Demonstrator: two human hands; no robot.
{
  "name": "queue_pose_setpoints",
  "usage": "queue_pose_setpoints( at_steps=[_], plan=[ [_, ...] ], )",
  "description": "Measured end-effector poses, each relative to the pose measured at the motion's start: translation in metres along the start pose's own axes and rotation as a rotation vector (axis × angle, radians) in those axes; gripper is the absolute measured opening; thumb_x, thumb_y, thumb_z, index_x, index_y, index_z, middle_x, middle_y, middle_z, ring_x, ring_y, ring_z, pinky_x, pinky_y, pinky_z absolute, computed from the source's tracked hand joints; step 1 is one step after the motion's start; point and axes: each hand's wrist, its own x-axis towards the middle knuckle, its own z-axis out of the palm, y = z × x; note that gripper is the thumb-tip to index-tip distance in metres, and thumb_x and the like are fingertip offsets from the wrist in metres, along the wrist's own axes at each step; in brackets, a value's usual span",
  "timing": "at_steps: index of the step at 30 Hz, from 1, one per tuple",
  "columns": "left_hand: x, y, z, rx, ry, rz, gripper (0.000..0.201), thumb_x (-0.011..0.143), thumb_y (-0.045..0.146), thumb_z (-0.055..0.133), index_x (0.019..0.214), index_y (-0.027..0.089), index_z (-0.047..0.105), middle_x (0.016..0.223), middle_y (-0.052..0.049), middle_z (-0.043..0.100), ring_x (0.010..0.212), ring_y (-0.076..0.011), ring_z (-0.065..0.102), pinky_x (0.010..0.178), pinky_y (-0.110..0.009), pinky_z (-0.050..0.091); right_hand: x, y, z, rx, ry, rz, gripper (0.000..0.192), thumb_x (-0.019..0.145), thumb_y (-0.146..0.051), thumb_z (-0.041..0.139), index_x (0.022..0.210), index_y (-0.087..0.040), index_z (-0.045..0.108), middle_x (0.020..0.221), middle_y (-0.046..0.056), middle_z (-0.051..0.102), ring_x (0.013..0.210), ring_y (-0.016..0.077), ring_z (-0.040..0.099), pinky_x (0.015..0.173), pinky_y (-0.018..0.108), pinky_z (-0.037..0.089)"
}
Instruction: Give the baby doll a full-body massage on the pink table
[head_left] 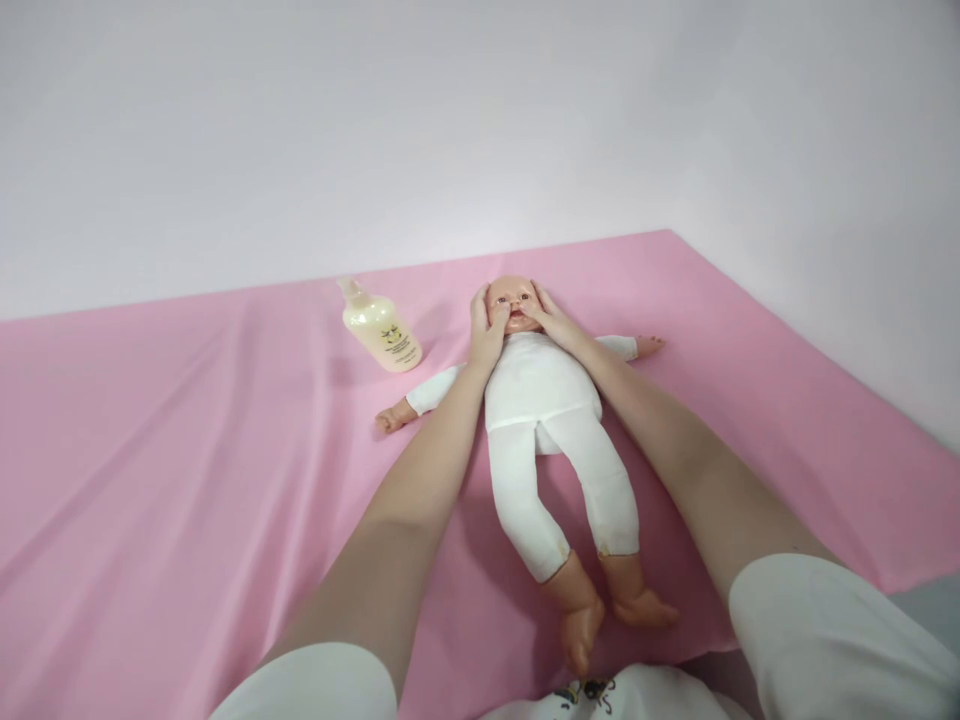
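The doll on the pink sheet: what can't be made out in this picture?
- Doll cheeks: head view, covered by left hand and right hand.
- Bottle label: print too small to read.
- Pink sheet: cut off by the left and bottom edges.

Both arms outstretched; left hand (486, 325), right hand (549, 318) open, fingers spread.

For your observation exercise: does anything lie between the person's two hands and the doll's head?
Nothing visible does. The left hand and right hand already rest on the doll's head; the bottle lies apart, to the side.
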Motion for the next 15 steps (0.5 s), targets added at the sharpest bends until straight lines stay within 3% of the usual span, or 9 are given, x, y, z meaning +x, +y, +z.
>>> queue_pose_setpoints(
  at_steps=[6, 10, 15],
  plan=[
    [0.000, 0.000, 0.003, -0.031, 0.042, -0.016, 0.065, 0.089, 0.068, 0.059, 0.138, 0.024, 0.055, 0.152, -0.011, 0.051, 0.150, -0.0251, 0.039, 0.128, -0.038, 0.025, 0.008, 0.010, 0.002, 0.098, 0.008, -0.012, 0.087, 0.089, -0.069, 0.051, 0.162, -0.030, 0.023, 0.170, -0.004, 0.024, 0.158, 0.0192, 0.023, 0.131, 0.041, 0.018],
    [0.002, -0.004, 0.004, -0.103, 0.093, -0.042, 0.063, 0.093, 0.070, 0.050, 0.133, 0.021, 0.059, 0.149, -0.011, 0.055, 0.147, -0.0253, 0.043, 0.127, -0.038, 0.029, 0.013, 0.021, -0.001, 0.091, 0.043, -0.021, 0.075, 0.094, -0.068, 0.040, 0.159, -0.031, 0.032, 0.168, -0.005, 0.030, 0.156, 0.0175, 0.027, 0.129, 0.042, 0.022],
    [0.007, -0.010, 0.003, -0.188, 0.168, -0.127, 0.046, 0.096, 0.058, 0.055, 0.121, 0.020, 0.064, 0.137, -0.010, 0.064, 0.140, -0.0240, 0.051, 0.123, -0.038, 0.035, 0.027, 0.042, -0.005, 0.045, 0.070, -0.120, 0.068, 0.096, -0.066, 0.037, 0.154, -0.029, 0.040, 0.161, -0.001, 0.044, 0.152, 0.0172, 0.036, 0.127, 0.042, 0.027]
  ],
)
